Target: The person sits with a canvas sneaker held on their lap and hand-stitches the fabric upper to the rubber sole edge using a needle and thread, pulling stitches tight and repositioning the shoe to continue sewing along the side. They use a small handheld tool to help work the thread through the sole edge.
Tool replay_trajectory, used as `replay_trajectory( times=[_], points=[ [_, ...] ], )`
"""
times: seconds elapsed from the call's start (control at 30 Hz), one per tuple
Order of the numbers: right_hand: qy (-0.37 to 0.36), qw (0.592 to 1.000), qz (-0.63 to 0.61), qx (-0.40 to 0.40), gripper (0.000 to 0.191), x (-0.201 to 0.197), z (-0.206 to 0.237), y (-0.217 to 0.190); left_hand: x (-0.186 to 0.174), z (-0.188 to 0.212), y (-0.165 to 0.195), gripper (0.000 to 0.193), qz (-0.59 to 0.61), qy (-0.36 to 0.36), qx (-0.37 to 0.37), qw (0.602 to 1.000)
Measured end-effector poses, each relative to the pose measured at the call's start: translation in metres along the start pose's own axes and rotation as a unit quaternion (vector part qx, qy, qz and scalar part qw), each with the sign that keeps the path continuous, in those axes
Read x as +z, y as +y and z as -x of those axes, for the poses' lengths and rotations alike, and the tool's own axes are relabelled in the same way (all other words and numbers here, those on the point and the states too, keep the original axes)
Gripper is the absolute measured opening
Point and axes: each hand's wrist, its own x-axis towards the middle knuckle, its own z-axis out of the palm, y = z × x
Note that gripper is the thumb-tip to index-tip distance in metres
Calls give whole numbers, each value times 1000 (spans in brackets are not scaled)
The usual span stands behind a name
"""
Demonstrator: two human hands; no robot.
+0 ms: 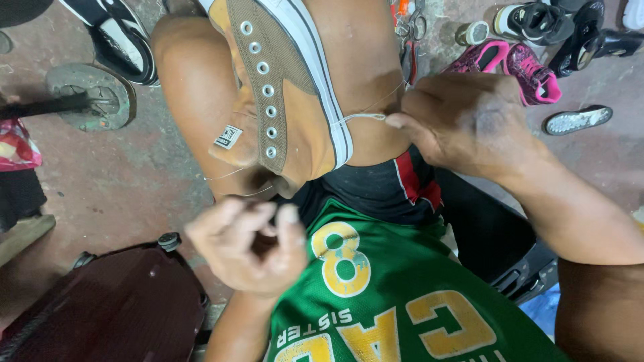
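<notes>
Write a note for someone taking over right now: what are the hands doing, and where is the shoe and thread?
Right hand: fingers pinched on the white thread, pulled taut out of the sole edge.
Left hand: fingers curled near a thinner thread end below the shoe; whether they grip it cannot be told.
Tan canvas shoe: wedged between the knees, white sole facing the right hand.
Done: a stitch sits in the sole edge. How much of the seam remains is hidden.
Other shoes, including a pink pair, lie on the floor.

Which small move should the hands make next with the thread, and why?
Probably the right hand should pull the thread further out. It pinches the thread where it leaves the sole edge of the tan shoe, and the left hand holds another strand, which looks slack.
</notes>
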Motion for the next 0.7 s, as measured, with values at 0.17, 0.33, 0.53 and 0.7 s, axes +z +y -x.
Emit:
replay_trajectory(
  times=[0.17, 0.33, 0.53, 0.7],
  points=[
    [-9, 1000, 4, 14, 26, -5, -5, -9, 15, -23, 29, 24, -78, -107, 120, 984],
    [2, 998, -61, 12, 22, -10, -5, -8, 48, -40, 39, 24, -122, -171, 130, 969],
    [-11, 994, -97, 41, 22, -6, -1, 1, 57, -50, 37, 16, -134, -186, 91, 969],
    [11, 996, -74, 56, 24, -1, 0, 5, 52, -49, 32, 17, -94, -180, 61, 977]
  ],
)
